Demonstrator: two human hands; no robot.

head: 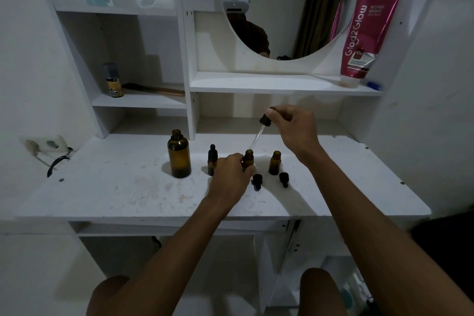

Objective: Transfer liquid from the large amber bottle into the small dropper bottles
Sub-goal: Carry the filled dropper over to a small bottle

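The large amber bottle [179,154] stands open on the white desk [115,187], left of centre. Three small amber dropper bottles stand in a row to its right. The left one [212,160] wears its black dropper cap. My left hand [230,174] grips the middle one [248,158], which is open. The right one [275,163] is open too. My right hand [295,128] pinches the black bulb of a glass dropper [259,131], tilted, with its tip just above the middle bottle's mouth. Two black dropper caps [257,181] [284,179] lie in front of the bottles.
A shelf unit with a round mirror [295,7] rises behind the desk. A pink tube [364,36] leans on the right shelf; a small yellow-labelled bottle [114,81] stands on the left one. A wall socket and black cable [57,159] are at the desk's left edge.
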